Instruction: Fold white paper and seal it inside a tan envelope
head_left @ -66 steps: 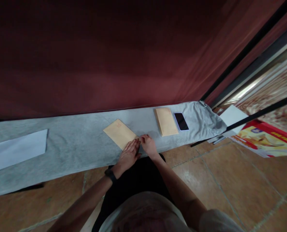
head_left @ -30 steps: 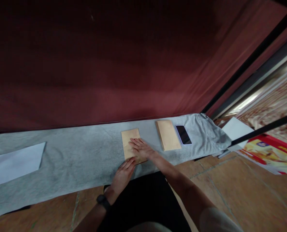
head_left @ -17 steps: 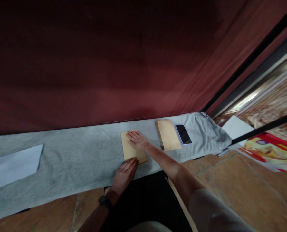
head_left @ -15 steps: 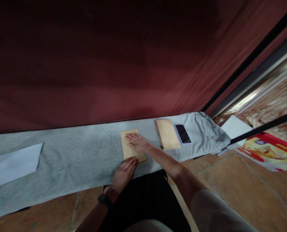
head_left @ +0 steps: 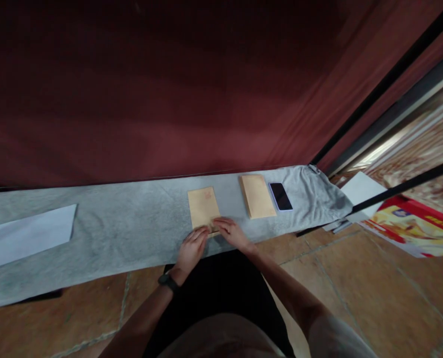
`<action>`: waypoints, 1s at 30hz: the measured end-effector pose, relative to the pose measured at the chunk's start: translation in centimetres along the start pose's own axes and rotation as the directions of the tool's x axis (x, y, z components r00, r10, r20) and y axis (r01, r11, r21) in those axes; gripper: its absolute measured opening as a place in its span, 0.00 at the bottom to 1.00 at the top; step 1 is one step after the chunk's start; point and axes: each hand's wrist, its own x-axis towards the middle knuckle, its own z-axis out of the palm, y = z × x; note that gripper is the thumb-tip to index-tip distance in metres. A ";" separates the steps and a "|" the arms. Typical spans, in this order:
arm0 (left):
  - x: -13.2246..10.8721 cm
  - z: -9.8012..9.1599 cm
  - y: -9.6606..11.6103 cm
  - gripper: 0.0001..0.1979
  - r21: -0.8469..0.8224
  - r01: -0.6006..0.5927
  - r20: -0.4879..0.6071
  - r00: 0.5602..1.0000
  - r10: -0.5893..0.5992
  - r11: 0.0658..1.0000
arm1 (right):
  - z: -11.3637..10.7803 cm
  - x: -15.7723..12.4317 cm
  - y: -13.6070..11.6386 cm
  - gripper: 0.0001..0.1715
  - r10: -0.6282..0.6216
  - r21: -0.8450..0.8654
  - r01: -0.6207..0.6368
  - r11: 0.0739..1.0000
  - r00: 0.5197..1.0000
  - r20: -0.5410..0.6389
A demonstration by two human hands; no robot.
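Observation:
A tan paper envelope (head_left: 202, 208) with a faint reddish print near its upper right lies on the grey cloth (head_left: 132, 214). My left hand (head_left: 192, 248) has its fingers together on the envelope's near edge, at the left. Beside it, my right hand (head_left: 231, 232) pinches the same edge near its right corner. The fingertips of both hands nearly meet there, over a narrow fold of the paper. A dark watch (head_left: 168, 282) is on my left wrist.
Right of the envelope lie a stack of tan envelopes (head_left: 258, 196) and a phone (head_left: 281, 196). White paper (head_left: 31, 236) rests at the left. A dark red curtain (head_left: 191, 99) hangs behind the cloth. A red and yellow box (head_left: 417, 226) stands on the tiled floor at right.
My right hand has moved from flat on the middle of the envelope down to its near edge, fingers now closed. The view has shifted slightly.

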 end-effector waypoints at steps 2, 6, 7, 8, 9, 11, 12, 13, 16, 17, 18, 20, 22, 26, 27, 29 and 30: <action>0.1 0.2 0.2 0.16 -0.010 0.021 -0.019 1.000 -0.021 1.000 | -0.1 -2.3 -1.0 0.23 0.007 -0.052 -0.011 0.999 0.996 -0.087; 0.5 0.6 0.4 0.17 -0.005 0.034 -0.034 0.999 -0.034 0.999 | 1.1 -5.1 -3.5 0.28 -0.125 -0.212 0.129 0.969 0.992 0.032; 0.6 0.6 0.5 0.17 0.002 0.033 -0.031 0.999 -0.033 0.999 | 1.6 -5.2 -4.0 0.29 -0.128 -0.249 0.138 0.959 0.990 0.053; 0.7 0.7 0.5 0.17 0.011 0.033 -0.026 0.999 -0.032 0.999 | 2.0 -5.3 -4.3 0.30 -0.117 -0.286 0.128 0.950 0.992 0.057; 0.7 0.7 0.5 0.17 0.019 0.034 -0.020 0.999 -0.033 0.999 | 2.4 -5.2 -4.4 0.31 -0.104 -0.317 0.116 0.941 0.993 0.055; 0.7 0.8 0.8 0.18 0.040 0.043 -0.004 0.999 -0.042 0.998 | 2.6 -4.9 -4.1 0.32 -0.091 -0.364 0.101 0.926 0.995 0.045; 0.6 0.9 0.9 0.19 0.055 0.051 0.001 0.999 -0.051 0.997 | 2.5 -4.8 -3.8 0.31 -0.098 -0.380 0.108 0.919 0.994 0.047; 0.5 1.0 1.2 0.20 0.077 0.062 0.006 0.998 -0.062 0.995 | 2.3 -4.8 -3.4 0.31 -0.111 -0.392 0.124 0.912 0.992 0.055; 0.5 1.7 2.2 0.23 0.161 0.063 0.044 0.997 -0.071 0.985 | 1.8 -5.0 -2.5 0.30 -0.132 -0.420 0.148 0.895 0.989 0.067; 0.7 2.0 2.5 0.24 0.187 0.050 0.074 0.995 -0.065 0.981 | 1.7 -5.0 -2.4 0.29 -0.128 -0.429 0.144 0.892 0.990 0.065; 1.2 2.3 2.7 0.24 0.206 0.033 0.114 0.992 -0.058 0.978 | 1.7 -5.1 -2.4 0.28 -0.122 -0.438 0.136 0.889 0.991 0.060; 2.5 2.8 2.8 0.25 0.221 0.005 0.200 0.979 -0.050 0.975 | 1.8 -5.1 -2.6 0.25 -0.111 -0.455 0.119 0.883 0.993 0.043; 4.4 3.0 2.4 0.26 0.216 0.005 0.259 0.964 -0.062 0.976 | 1.9 -5.1 -3.0 0.25 -0.102 -0.458 0.106 0.883 0.994 0.034; 8.0 3.3 0.7 0.26 0.176 0.033 0.249 0.966 -0.077 0.984 | 1.6 -4.9 -3.7 0.26 -0.038 -0.419 0.059 0.906 0.998 0.059; 8.6 3.3 0.3 0.26 0.170 0.034 0.234 0.969 -0.074 0.985 | 1.5 -4.8 -3.8 0.26 -0.019 -0.406 0.045 0.913 0.998 0.068; 9.5 3.3 -0.4 0.26 0.166 0.035 0.209 0.975 -0.070 0.986 | 1.3 -4.7 -3.9 0.28 0.009 -0.380 0.022 0.925 0.997 0.080; 9.6 3.3 -0.7 0.26 0.164 0.042 0.196 0.978 -0.075 0.986 | 1.3 -4.7 -4.0 0.29 0.021 -0.370 0.011 0.929 0.997 0.081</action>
